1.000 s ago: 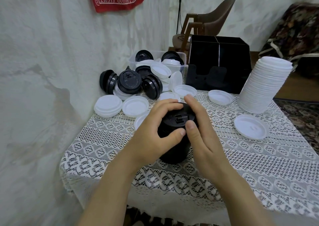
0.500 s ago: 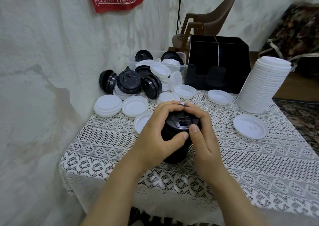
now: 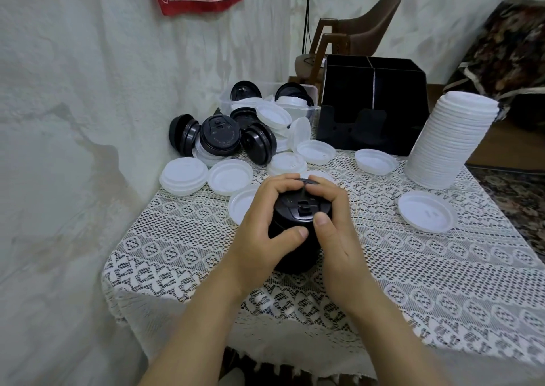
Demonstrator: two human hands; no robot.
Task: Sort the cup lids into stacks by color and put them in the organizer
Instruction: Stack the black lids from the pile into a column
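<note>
Beyond the left hand [image 3: 262, 232] and to its left, loose white lids [image 3: 183, 175] and scattered black lids [image 3: 219, 135] lie in a heap. Both this hand and the right hand [image 3: 336, 232] curl round the upright stack of black lids [image 3: 295, 256] between them (fingers over its top lid). Beyond the right hand stands the black organizer [image 3: 374, 102], and to its right a tall stack of white lids [image 3: 451, 143].
</note>
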